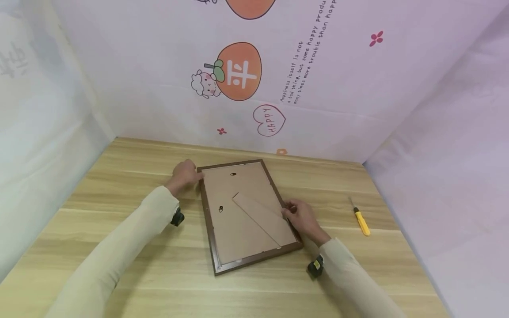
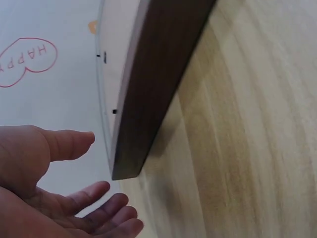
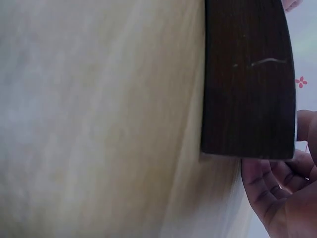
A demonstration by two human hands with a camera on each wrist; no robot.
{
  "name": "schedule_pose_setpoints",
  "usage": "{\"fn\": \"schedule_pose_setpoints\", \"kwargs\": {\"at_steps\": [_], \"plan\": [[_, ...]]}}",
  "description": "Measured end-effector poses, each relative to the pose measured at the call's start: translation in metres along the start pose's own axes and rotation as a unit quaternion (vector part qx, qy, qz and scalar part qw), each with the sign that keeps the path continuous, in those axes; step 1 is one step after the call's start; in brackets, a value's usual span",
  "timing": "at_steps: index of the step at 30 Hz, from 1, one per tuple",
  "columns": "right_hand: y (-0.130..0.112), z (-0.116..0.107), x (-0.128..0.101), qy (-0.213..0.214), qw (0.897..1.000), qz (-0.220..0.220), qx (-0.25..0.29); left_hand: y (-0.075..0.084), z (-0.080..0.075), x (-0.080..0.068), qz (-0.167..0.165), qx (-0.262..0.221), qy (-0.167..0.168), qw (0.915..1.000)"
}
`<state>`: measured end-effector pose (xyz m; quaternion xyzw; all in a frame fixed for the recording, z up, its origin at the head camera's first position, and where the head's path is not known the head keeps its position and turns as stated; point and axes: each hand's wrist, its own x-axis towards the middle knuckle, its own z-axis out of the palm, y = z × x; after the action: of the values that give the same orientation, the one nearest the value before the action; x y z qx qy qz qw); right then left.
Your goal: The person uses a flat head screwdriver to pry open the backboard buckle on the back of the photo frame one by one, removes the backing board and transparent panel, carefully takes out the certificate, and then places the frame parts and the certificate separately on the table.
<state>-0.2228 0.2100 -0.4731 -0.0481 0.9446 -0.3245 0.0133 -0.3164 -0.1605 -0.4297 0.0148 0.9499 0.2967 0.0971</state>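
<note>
A picture frame [image 1: 250, 221] with a dark brown border lies face down on the table, its tan backing board upward. Set slantwise on the backing is a stand leg [image 1: 262, 216]. My left hand [image 1: 185, 176] is at the frame's far left corner; in the left wrist view its thumb and fingers are spread apart around that corner, with no firm grip visible. On the right long side, my right hand [image 1: 303, 217] holds the border, thumb above and fingers at the outer side. The right wrist view shows those fingers [image 3: 270, 188] partly hidden behind the dark edge.
A screwdriver [image 1: 361, 221] with a yellow handle lies on the wooden table [image 1: 167, 274], right of the right hand. Two small dark hangers [image 1: 221, 209] are on the backing. A printed white cloth [image 1: 330, 110] hangs behind the table, with pale cloth at both sides.
</note>
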Motion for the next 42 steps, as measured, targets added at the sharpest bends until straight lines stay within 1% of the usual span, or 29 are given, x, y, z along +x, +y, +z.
{"fn": "schedule_pose_setpoints", "kwargs": {"at_steps": [4,8,11,17,22,24,28,30,34,35,42], "plan": [[-0.001,-0.001,0.003,-0.009,1.0,-0.01,-0.011,0.001,0.001,0.001,0.013,0.011,0.012,0.9998],[-0.001,-0.002,0.005,-0.014,0.999,-0.027,-0.022,0.005,0.003,0.002,0.02,0.018,0.013,0.9996],[-0.001,-0.002,0.006,-0.02,0.999,-0.031,-0.022,0.007,0.004,0.004,0.018,0.017,0.006,0.9997],[0.001,0.0,0.01,-0.025,0.998,-0.052,-0.013,0.009,0.006,0.005,0.029,0.012,0.009,0.9995],[0.001,-0.001,0.013,-0.033,0.997,-0.071,-0.007,0.01,0.009,0.007,0.042,0.019,0.013,0.9989],[0.001,-0.002,0.014,-0.035,0.997,-0.075,-0.01,0.009,0.011,0.008,0.038,0.022,0.011,0.999],[0.002,-0.003,0.016,-0.044,0.997,-0.066,-0.007,0.005,0.012,0.007,0.025,0.02,0.004,0.9995],[0.003,-0.003,0.017,-0.049,0.997,-0.063,-0.005,0.003,0.012,0.006,0.026,0.02,0.005,0.9995],[0.003,-0.004,0.02,-0.056,0.996,-0.069,-0.001,-0.002,0.012,0.005,0.037,0.015,0.007,0.9992],[0.003,-0.005,0.02,-0.057,0.995,-0.076,-0.003,-0.003,0.012,0.005,0.04,0.012,0.008,0.9991],[0.002,-0.005,0.024,-0.06,0.994,-0.092,-0.009,-0.007,0.013,0.006,0.074,0.006,0.011,0.9972]]}}
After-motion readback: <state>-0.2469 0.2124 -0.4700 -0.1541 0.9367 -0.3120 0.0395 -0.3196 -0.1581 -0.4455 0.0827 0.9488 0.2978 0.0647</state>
